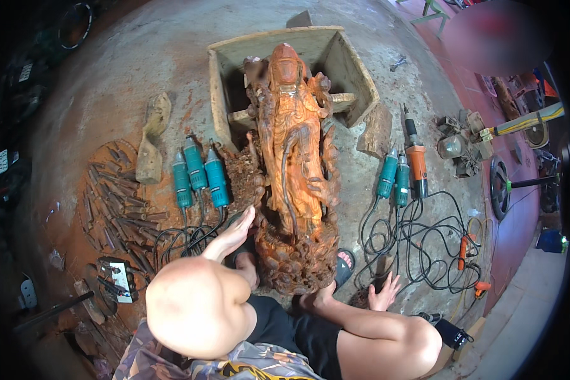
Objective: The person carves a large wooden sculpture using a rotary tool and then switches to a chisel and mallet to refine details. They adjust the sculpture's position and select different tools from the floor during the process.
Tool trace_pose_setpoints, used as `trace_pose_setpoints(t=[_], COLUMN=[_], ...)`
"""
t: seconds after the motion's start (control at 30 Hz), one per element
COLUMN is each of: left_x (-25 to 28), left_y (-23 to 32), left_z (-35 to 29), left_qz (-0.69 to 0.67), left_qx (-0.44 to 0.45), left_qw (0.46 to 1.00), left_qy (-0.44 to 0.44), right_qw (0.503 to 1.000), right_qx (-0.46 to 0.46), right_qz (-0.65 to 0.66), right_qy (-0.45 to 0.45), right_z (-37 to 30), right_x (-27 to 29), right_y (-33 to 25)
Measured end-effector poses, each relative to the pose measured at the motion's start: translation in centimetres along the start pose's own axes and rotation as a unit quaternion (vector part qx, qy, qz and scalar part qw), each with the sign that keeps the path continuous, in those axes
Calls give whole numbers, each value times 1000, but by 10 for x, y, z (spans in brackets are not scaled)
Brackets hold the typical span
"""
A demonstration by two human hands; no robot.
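1. Left hand (236, 232): fingers straight, side by side, aimed at statue's lower left flank; contact, cannot tell.
2. Right hand (381, 296): fingers spread apart, gripping nothing visible, low by the grey concrete floor (164, 60); contact with it, cannot tell.
3. Orange-brown carved wooden statue of a robed figure (297, 149): between both hands, just right of left fingers, forward-left of right fingers. Base toward person, head end over box.
4. Weathered grey-tan open wooden box (218, 88): well ahead of both hands' fingers.
5. Three teal cylindrical power tools (196, 168): on floor, ahead-left of left fingers.
6. Heap of thin brown stick-like pieces (117, 206): well left of left fingers.
7. Two teal cylindrical power tools (387, 176), plus orange-and-black power tool (417, 166) beside them: ahead of right fingers.
8. Tangled black cables (404, 229): near right fingers, ahead and to the right.
9. Black open-toed sandal (344, 271), worn: left of right fingers.
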State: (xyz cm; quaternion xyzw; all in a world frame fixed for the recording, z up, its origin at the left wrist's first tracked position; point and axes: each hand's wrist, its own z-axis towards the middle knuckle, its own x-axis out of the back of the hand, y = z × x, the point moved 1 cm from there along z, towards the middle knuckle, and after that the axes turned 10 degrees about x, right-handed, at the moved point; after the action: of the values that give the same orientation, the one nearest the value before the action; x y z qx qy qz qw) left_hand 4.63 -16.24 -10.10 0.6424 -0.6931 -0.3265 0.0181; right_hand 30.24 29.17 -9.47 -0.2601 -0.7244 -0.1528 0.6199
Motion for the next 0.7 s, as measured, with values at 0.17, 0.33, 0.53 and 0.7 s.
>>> trace_pose_setpoints(t=[0.17,0.33,0.53,0.7], left_x=[4,-1,-1,-2], left_y=[-7,-12,4,11], left_z=[11,13,-4,-13], left_qz=[78,19,-25,0], left_qx=[-73,-125,-124,-102], left_qw=[993,992,992,995], left_qy=[-52,10,27,25], right_qw=[977,924,920,927], right_qx=[156,267,167,130], right_qz=[100,274,355,350], right_qy=[110,-7,-17,-38], right_z=[10,1,-26,-39], right_x=[25,30,54,78], right_y=[-23,-69,-80,-55])
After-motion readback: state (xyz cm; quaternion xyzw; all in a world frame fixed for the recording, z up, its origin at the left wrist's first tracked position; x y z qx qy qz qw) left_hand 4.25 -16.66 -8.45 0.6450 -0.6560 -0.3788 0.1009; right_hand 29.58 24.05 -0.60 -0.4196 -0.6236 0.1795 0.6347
